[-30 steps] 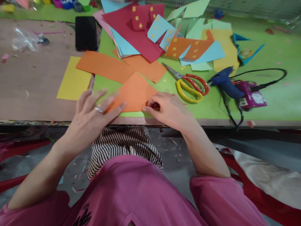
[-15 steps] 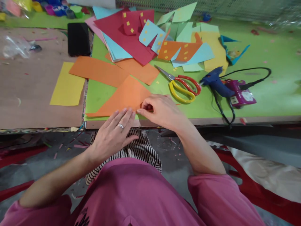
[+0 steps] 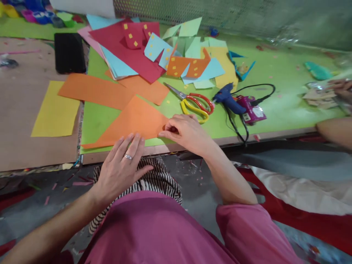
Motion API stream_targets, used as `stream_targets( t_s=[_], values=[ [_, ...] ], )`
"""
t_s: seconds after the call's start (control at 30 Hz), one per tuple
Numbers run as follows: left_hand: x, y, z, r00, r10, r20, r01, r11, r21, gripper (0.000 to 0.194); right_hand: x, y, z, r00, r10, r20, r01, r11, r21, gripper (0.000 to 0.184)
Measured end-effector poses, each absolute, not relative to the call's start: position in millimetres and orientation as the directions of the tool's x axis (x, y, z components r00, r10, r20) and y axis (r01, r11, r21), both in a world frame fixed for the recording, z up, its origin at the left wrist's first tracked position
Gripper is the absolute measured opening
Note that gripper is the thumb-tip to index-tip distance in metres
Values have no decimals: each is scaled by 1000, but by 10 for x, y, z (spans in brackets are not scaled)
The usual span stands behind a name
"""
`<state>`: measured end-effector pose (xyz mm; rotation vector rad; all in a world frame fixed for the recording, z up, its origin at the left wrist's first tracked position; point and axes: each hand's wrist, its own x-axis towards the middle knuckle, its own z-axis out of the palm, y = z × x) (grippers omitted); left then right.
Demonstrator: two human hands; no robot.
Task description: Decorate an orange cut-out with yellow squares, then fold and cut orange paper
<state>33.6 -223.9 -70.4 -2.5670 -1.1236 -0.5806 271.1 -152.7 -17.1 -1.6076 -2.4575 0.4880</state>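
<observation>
Our left hand (image 3: 119, 170) lies flat, gripping nothing, on the near edge of the orange sheet (image 3: 134, 119) on the counter (image 3: 288, 117). Our right hand (image 3: 189, 134) curls its grip at the sheet's right corner; whether it pinches, we cannot tell. Scissors (image 3: 184, 97) lie beyond.

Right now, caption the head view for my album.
Left hand and right hand on orange paper, scissors and glue gun nearby.

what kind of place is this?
Looks like a paper-craft workspace, maybe a workshop or classroom: scissors and a blue glue gun lie on the table, with an orange sheet by the left hand.
</observation>
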Motion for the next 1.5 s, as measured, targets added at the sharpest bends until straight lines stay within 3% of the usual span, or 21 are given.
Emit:
stream_targets(
  t_s=[0.23, 0.43, 0.97, 1.3, 1.5],
  values=[
    [323, -2246, -738, 614, 610, 501, 740, -665, -98, 72, 2938, -1551, -339, -497, 863, 88, 753, 480, -451, 24],
    [201, -2200, -776, 617, 589, 522, 727, -680, -94, 76, 2834, -1572, -347, -501, 862, 81, 740, 475, -476, 28],
    [228, -2205, -735, 609, 612, 505, 747, -656, -106, 86, 2842, -1599, -265, -387, 922, -4, 853, 356, -381, 41],
    [254, -2236, -727, 595, 634, 494, 762, -641, -94, 94, 2973, -1664, -200, -290, 956, -45, 907, 260, -332, 28],
    [307, -2280, -719, 571, 701, 427, 794, -604, -70, 102, 2985, -1672, -229, -251, 968, -15, 912, 232, -337, 33]
  ],
)
